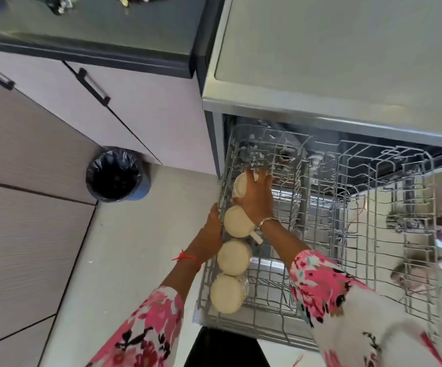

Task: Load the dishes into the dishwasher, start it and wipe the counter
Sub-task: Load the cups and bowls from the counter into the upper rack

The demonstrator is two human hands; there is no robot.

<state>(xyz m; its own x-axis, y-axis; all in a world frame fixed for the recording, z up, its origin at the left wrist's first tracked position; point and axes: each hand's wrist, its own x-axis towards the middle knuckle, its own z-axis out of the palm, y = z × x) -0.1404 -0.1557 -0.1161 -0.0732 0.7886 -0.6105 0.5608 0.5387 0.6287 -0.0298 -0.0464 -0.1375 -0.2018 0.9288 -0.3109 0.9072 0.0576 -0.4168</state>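
While left hand (pixel 214 221) is bracing the rack (pixel 347 234), fingers curled on its edge, right hand (pixel 257 197) is clamping a cup (pixel 241 185), seating it rim-down beside three others.

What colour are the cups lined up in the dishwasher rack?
Cream or off-white cups, seen in the head view.

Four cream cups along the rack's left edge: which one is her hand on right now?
The farthest cup, at the row's back end. The right hand covers it; the other three sit free, upside down.

right hand (pixel 257 194) hides cup (pixel 239 185), perhaps tilted
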